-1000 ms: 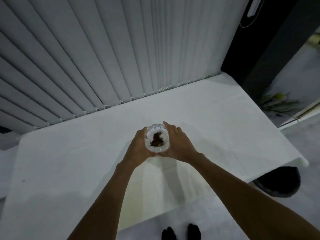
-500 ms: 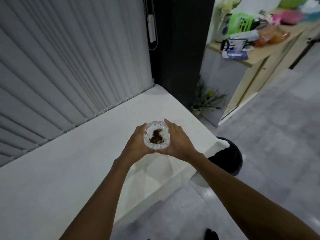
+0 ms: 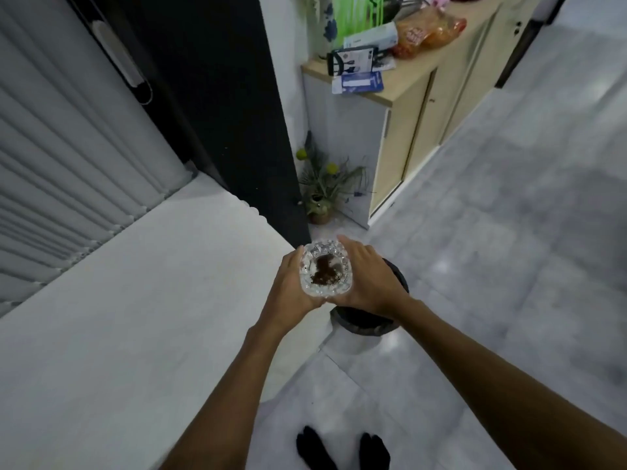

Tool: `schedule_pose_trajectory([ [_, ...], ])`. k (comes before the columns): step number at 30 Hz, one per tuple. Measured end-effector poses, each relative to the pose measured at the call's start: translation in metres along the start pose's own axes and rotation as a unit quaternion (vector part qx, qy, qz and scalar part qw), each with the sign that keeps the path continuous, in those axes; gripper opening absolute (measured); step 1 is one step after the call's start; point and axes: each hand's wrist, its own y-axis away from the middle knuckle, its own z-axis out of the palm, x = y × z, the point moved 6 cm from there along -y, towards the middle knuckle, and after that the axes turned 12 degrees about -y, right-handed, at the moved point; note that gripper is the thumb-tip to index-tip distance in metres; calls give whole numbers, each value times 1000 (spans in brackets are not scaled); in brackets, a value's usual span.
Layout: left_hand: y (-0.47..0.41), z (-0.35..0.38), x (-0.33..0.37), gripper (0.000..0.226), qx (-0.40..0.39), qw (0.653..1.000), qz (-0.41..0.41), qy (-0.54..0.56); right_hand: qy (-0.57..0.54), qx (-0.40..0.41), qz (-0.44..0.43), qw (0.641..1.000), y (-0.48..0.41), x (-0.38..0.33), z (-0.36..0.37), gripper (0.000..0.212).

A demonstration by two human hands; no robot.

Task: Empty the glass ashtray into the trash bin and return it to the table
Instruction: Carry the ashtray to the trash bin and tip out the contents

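While I watch through the head camera, I note these things:

Ashtray: the glass ashtray is upright and lifted in the air, past the corner of the table, with a dark brown heap of ash in its middle.
Left hand: the left hand is closed on the left wall of the ashtray, with the thumb on the rim side.
Right hand: the right hand is closed on the right wall, and its fingers reach over the far edge.
Trash bin: the black trash bin stands on the floor just beside the table corner; the right hand covers most of it, and I cannot tell whether the ashtray is right above its opening.
Table: the white table is to the left, under the left forearm.
Around: a potted plant stands on the floor behind the bin, next to a wooden cabinet with packages on top.
Floor: grey tiles; two dark feet show at the bottom edge.
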Motion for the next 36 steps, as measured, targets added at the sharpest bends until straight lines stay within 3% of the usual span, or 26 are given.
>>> schedule_pose_trajectory([
  [5, -49, 44, 24, 105, -50, 997, 28, -43, -18, 22, 59, 998, 3, 61, -18, 127],
  [10, -94, 115, 26, 98, -91, 995, 41, -30, -47, 44, 113, 992, 13, 138, -25, 123],
  [13, -107, 169, 23, 95, -90, 996, 24, -11, -60, 47, 134, 988, 27, 185, -19, 121],
  [17, -112, 242, 3, 113, -120, 992, -26, 16, -84, 33, 154, 984, 45, 244, 3, 122],
  [23, -141, 341, -67, 115, -158, 982, -95, 44, -91, -26, 151, 984, 49, 352, 76, 123],
  [29, -178, 434, -173, 116, -167, 977, -129, -7, -98, -55, 117, 987, 31, 446, 173, 115],
  [36, -197, 485, -244, 112, -179, 970, -164, 13, -117, -99, 156, 976, 24, 507, 242, 122],
])
